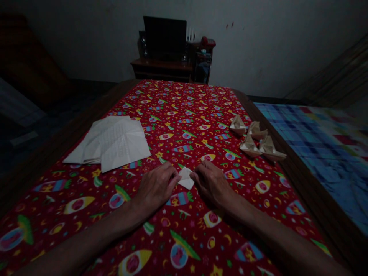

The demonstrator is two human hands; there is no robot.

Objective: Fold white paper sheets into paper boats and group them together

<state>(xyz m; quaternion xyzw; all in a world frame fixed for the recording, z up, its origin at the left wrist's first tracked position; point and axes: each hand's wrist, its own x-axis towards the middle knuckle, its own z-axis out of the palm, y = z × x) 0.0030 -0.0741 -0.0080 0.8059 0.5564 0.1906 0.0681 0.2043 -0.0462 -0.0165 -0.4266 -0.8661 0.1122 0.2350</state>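
Folded paper (186, 179), small, pale, creased and angular, sits near the middle of the red patterned cloth (184, 226). I have the left hand (159, 181) and right hand (212, 181) pinching its opposite sides.

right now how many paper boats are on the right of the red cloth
4, clustered together: the far-left boat, the far-right boat, the near-left boat and the near-right boat. They crowd in this view, so a small one could be hidden.
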